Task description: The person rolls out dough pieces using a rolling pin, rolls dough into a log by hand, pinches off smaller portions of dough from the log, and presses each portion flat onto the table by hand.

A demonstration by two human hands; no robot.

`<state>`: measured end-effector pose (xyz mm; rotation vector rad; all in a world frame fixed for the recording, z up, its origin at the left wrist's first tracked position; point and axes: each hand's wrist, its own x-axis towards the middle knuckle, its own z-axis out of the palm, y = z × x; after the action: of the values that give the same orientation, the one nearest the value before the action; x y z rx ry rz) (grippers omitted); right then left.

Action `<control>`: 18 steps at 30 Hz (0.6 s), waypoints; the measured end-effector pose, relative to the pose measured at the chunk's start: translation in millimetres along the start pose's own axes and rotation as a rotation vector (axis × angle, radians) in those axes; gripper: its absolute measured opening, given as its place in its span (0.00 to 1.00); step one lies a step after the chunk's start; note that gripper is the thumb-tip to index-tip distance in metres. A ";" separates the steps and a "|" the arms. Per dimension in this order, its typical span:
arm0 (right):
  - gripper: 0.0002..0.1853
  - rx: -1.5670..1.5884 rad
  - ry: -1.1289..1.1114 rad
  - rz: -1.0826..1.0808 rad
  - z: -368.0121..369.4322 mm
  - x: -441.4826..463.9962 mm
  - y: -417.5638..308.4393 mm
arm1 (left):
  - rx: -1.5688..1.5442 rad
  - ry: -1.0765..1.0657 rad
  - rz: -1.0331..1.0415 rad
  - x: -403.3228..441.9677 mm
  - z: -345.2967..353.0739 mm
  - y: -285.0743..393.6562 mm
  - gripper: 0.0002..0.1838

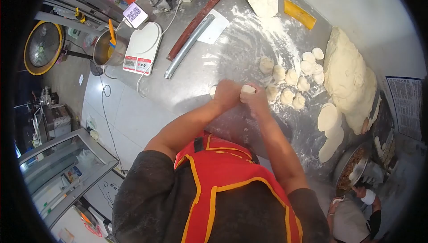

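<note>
Dough, a pale round piece [212, 92], sits beside my left hand [228, 94], curled closed, contents hidden, while my right hand [257, 102] grips a small cream dough lump [248, 89] over the grey metal table [187, 89], apparently mid-shaping, the next move calling for gentle pressure.

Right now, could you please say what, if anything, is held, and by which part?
The right hand holds a dough piece around its sides, one end showing. Another pale piece shows beside the left hand; whether it is held, I cannot tell.
</note>
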<state>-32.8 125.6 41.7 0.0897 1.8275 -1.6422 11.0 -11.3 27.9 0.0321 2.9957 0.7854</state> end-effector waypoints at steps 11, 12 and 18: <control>0.21 -0.005 -0.061 -0.125 -33.2 -48.3 -38.2 | 0.108 0.036 -0.251 13.4 -13.8 -41.0 0.23; 0.23 -0.067 -0.009 -0.163 -37.0 -32.3 -25.8 | 0.025 -0.055 -0.308 13.4 -34.8 -28.5 0.30; 0.31 -1.038 0.208 -0.367 -20.4 19.4 13.0 | 0.054 0.104 -0.295 -16.1 -30.8 -38.9 0.39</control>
<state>-50.4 139.4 20.2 -0.5703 2.7505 -0.7092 25.3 -60.8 36.2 -0.4506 3.0125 0.6915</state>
